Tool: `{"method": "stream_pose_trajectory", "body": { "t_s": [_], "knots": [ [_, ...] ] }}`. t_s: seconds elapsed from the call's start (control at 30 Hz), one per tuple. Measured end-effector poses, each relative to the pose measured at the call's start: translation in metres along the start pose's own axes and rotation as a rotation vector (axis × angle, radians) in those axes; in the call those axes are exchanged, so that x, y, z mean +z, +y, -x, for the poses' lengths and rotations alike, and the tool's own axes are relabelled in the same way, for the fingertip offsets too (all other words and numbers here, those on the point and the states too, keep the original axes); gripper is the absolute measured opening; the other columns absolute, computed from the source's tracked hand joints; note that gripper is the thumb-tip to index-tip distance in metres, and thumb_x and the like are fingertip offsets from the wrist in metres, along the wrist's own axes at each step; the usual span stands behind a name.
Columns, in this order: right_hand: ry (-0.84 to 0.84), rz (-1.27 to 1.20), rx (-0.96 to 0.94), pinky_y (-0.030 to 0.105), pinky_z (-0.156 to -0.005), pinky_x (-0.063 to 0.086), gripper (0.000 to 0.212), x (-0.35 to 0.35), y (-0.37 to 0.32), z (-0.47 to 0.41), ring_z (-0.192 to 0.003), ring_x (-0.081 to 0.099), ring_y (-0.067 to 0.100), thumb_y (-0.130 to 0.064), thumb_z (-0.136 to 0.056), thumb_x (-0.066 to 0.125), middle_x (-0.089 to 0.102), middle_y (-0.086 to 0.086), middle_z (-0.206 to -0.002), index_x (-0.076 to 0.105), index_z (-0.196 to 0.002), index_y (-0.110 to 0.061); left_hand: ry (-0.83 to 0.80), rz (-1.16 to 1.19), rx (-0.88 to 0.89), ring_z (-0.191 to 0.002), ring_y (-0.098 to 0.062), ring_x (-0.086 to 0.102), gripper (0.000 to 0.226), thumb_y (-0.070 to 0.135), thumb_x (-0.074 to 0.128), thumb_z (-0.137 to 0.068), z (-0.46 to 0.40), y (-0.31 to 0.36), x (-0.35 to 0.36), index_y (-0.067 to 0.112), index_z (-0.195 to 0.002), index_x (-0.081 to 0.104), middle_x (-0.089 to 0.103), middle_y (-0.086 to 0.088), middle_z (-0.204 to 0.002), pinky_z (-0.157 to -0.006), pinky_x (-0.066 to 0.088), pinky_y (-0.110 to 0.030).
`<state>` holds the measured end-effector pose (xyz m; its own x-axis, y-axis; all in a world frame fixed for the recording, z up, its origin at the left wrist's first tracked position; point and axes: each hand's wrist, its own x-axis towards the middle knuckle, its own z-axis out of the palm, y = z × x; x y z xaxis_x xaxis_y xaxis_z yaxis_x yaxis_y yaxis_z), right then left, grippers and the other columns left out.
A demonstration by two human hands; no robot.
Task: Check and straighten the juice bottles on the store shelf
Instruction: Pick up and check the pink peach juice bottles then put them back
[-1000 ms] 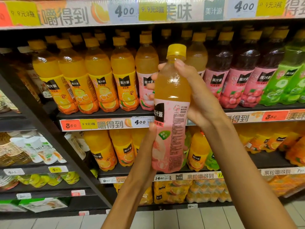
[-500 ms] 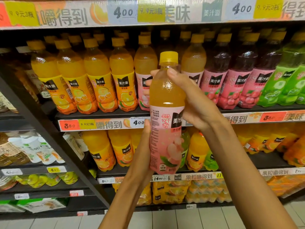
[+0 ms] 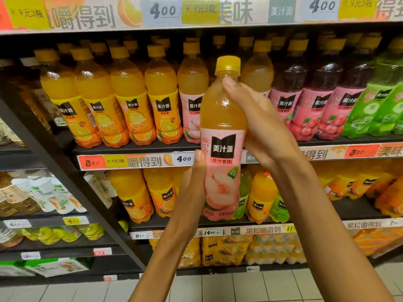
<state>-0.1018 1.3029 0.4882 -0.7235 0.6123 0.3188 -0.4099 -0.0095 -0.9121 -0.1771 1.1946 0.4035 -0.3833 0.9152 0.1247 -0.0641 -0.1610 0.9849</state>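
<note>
Gripping a peach bottle with both hands, out in front of the shelf, upright, label turned to face the camera. Right hand wrapped round the upper body from the right, thumb laid across the shoulder just under the yellow cap, fingers hidden behind. Left hand curled round the lower left of the pink label, thumb tip near the label's top edge, other fingers out of sight behind. Held above the near price strip, covering the gap between a shelved peach bottle to the left and another pale one just right of the cap. Farther left, standing in a row: four orange bottles, labels facing out, the leftmost turned to show a barcode. To the right, three red bottles with pink labels, then green bottles at the far right edge. More yellow caps lined up in the dark behind each front bottle. Below, on the next shelf, larger orange bottles and a green one partly hidden by the held bottle. Lower still, shrink-wrapped packs near the tiled floor. Off to the left, on a separate rack, white cartons.
</note>
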Motion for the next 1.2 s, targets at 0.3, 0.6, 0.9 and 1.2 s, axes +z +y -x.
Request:
{"method": "stream_pose_trajectory", "body": {
  "t_s": [0.3,0.6,0.9,1.2],
  "knots": [
    [0.010,-0.008,-0.121,0.028,-0.074,0.054,0.018,0.000,0.005,0.000,-0.089,0.067,0.016,-0.023,-0.088,0.061,0.071,0.005,-0.096,0.065,-0.102,-0.014,-0.043,0.012,-0.045,-0.101,-0.016,0.068,0.062,0.075,0.031,-0.077,-0.003,-0.002,-0.002,0.036,-0.107,0.069,0.074,0.000,-0.104,-0.093,0.049,-0.043],
    [-0.152,0.041,-0.360,0.042,-0.086,0.050,0.033,-0.003,0.010,0.018,-0.104,0.063,0.029,-0.017,-0.080,0.061,0.066,0.004,-0.109,0.057,-0.112,-0.013,-0.080,-0.135,0.209,-0.083,-0.010,0.069,0.049,0.020,0.083,-0.065,-0.008,-0.005,-0.012,0.018,-0.105,0.055,0.072,0.003,-0.094,-0.067,0.054,-0.020],
    [-0.264,0.098,-0.401,0.041,-0.089,0.048,0.036,-0.008,0.001,0.025,-0.107,0.062,0.028,-0.018,-0.078,0.067,0.064,0.005,-0.111,0.057,-0.112,-0.011,-0.112,-0.149,0.323,-0.093,-0.006,0.068,0.046,0.030,0.083,-0.063,-0.008,0.000,-0.015,0.041,-0.103,0.063,0.072,0.012,-0.100,-0.073,0.052,-0.016],
    [-0.304,-0.218,-0.068,0.040,-0.081,0.054,0.045,-0.005,-0.001,0.001,-0.090,0.067,0.028,-0.047,-0.075,0.071,0.069,0.010,-0.097,0.069,-0.098,-0.009,-0.246,-0.101,0.125,-0.093,-0.009,0.070,0.068,0.065,0.074,-0.060,0.005,-0.003,-0.014,0.018,-0.106,0.060,0.074,0.011,-0.099,-0.074,0.053,-0.019]
  ]
}}
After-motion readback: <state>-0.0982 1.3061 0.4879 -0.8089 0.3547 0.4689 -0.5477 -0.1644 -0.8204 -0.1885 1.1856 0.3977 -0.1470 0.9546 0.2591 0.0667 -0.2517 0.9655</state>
